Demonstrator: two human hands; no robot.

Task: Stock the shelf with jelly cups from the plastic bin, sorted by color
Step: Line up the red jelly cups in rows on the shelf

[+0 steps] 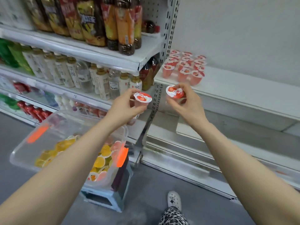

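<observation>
My left hand [125, 105] grips a pink jelly cup [142, 99] with a red-and-white lid, held in front of the shelf post. My right hand [186, 101] grips a second pink jelly cup [175, 92], just below the front edge of the white shelf [235, 88]. On that shelf stand several pink jelly cups [185, 67] in rows at its left end. The clear plastic bin [26, 150] sits low at the left, under my left forearm, with several yellow and a few pink cups inside.
The bin rests on a small light-blue stool [103, 198]. Left shelves are packed with drink bottles [97, 78]. A perforated metal post [155, 101] divides the two shelf bays. Lower white shelves [227, 140] lie to the right. My shoe [174, 199] is on the grey floor.
</observation>
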